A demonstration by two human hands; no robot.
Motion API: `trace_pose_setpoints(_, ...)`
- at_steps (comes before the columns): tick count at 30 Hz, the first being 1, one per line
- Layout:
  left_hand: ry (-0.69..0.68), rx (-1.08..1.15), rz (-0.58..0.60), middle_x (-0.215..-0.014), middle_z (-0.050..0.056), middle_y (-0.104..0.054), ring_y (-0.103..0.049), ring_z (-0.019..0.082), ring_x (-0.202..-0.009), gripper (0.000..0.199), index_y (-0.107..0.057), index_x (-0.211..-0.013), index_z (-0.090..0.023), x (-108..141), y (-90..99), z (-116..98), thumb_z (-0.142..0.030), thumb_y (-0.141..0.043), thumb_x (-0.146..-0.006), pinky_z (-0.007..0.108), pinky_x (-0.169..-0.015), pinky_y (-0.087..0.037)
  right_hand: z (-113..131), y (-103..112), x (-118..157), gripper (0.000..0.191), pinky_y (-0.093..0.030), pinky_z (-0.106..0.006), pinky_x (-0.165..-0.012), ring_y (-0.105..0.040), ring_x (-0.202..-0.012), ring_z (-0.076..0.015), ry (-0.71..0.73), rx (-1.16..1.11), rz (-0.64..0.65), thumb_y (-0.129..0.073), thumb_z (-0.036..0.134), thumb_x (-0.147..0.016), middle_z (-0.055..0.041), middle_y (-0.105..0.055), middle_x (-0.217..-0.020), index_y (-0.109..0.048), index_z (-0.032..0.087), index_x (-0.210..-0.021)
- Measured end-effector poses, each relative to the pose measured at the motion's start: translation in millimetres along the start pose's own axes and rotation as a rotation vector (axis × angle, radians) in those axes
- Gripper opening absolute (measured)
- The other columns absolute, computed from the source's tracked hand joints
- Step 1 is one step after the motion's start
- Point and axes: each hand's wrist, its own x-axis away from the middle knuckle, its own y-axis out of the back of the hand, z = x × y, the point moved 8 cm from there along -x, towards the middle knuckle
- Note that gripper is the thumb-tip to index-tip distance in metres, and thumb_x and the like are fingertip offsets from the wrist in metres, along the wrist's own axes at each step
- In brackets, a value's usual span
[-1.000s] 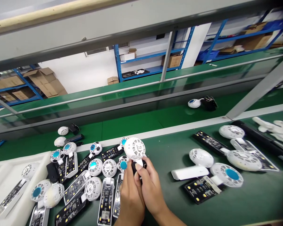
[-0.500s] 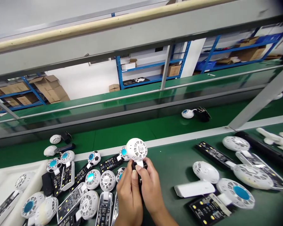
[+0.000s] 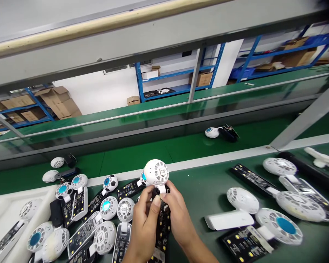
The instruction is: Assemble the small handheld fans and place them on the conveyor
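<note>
Both my hands hold one device with a white round vented head (image 3: 157, 172) and a long black circuit board (image 3: 161, 226) with yellow squares. Its head points up and away from me. My left hand (image 3: 145, 223) curls around the neck from the left, thumb raised beside the board. From the other side, my right hand (image 3: 178, 215) grips the neck and the board's edge, its thumb near the joint. My palms partly hide the board. Close by on the left lie several similar devices, among them a white vented head (image 3: 125, 209) and a football-patterned one (image 3: 110, 183).
A white tray (image 3: 48, 201) stands at left. On the right lie more devices, such as one with a blue disc (image 3: 286, 225), and a white casing (image 3: 230, 219). Beyond the grey edge strip, a green belt (image 3: 120, 153) carries several units. A slanted metal post (image 3: 307, 117) rises at right.
My left thumb has lifted off the neck and my hands have parted slightly, showing more of the board. The units on the belt have shifted left.
</note>
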Motion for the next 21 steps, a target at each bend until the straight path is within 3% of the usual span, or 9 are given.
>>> trace_pose_setpoints(4,-0.019,-0.125,0.045,-0.119,0.011,-0.059,-0.044,0.025,-0.120,0.047,-0.053,-0.116,-0.016,0.8,-1.6,3.1,-0.049,-0.040,-0.085,0.037,-0.097,-0.038,4.3,-8.5,-6.7,0.032,-0.042,-0.030,-0.080,-0.056,-0.089,-0.0213,-0.005,0.038,0.194,-0.042,0.024,-0.071,-0.0034,-0.066,-0.093,-0.061,0.017,-0.096)
trace_pose_setpoints(7,-0.124,-0.234,0.003,-0.120,0.013,-0.055,-0.046,0.024,-0.117,0.045,-0.050,-0.118,-0.015,4.2,3.9,-1.5,-0.045,-0.035,-0.088,0.038,-0.098,-0.036,10.9,-0.6,-4.5,0.026,-0.042,-0.031,-0.080,-0.056,-0.087,-0.0209,0.013,0.247,0.235,-0.046,0.024,-0.073,-0.0031,-0.065,-0.092,-0.060,0.018,-0.095)
trace_pose_setpoints(10,-0.320,-0.381,-0.021,-0.121,0.012,-0.050,-0.046,0.023,-0.114,0.038,-0.047,-0.119,-0.018,10.7,5.6,-14.0,-0.038,-0.036,-0.089,0.038,-0.096,-0.037,21.1,5.9,4.6,0.015,-0.043,-0.028,-0.066,-0.054,-0.068,-0.0184,0.069,0.476,0.310,-0.047,0.024,-0.077,0.0001,-0.061,-0.068,-0.061,0.019,-0.073)
trace_pose_setpoints(14,-0.498,-0.475,0.016,-0.118,0.011,-0.047,-0.046,0.023,-0.111,0.033,-0.045,-0.121,-0.022,18.4,1.2,-25.2,-0.030,-0.034,-0.090,0.035,-0.091,-0.039,36.6,-0.7,19.1,0.035,-0.034,-0.025,-0.051,-0.044,-0.051,-0.0142,0.232,0.662,0.457,-0.036,0.023,-0.083,0.0012,-0.051,-0.053,-0.050,0.020,-0.051)
trace_pose_setpoints(21,-0.468,-0.490,-0.044,-0.120,0.012,-0.045,-0.044,0.023,-0.112,0.033,-0.044,-0.120,-0.020,23.4,2.9,-24.7,-0.028,-0.032,-0.091,0.036,-0.092,-0.038,41.1,-7.7,27.2,0.034,-0.030,-0.025,-0.047,-0.039,-0.047,-0.0128,0.322,0.736,0.402,-0.031,0.023,-0.086,0.0013,-0.051,-0.053,-0.045,0.020,-0.055)
